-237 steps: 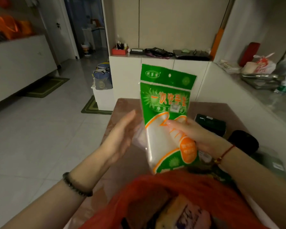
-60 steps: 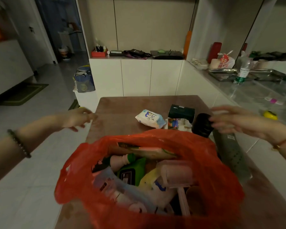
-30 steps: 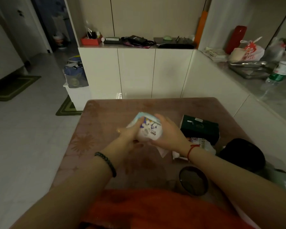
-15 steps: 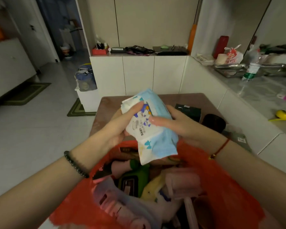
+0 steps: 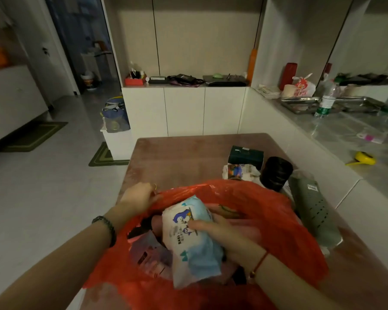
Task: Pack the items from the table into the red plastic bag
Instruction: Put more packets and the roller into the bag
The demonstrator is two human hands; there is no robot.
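The red plastic bag (image 5: 276, 222) stands open at the near edge of the brown table (image 5: 177, 157), with several items inside. My right hand (image 5: 220, 233) holds a white and blue tissue pack (image 5: 189, 240) inside the bag's mouth. My left hand (image 5: 140, 196) grips the bag's far left rim. Behind the bag on the table sit a dark green box (image 5: 245, 155), a small printed packet (image 5: 239, 171), a black round jar (image 5: 276, 173) and a grey folded umbrella (image 5: 314, 209).
A white counter (image 5: 336, 139) runs along the right of the table with a yellow tape measure (image 5: 363, 158), a water bottle (image 5: 325, 101) and metal trays. White cabinets (image 5: 184, 110) stand beyond the table. Tiled floor (image 5: 43, 186) lies to the left.
The tissue pack has gone from above the bag down into its mouth, now held by my right hand alone. My left hand let go of it and took the bag's rim.
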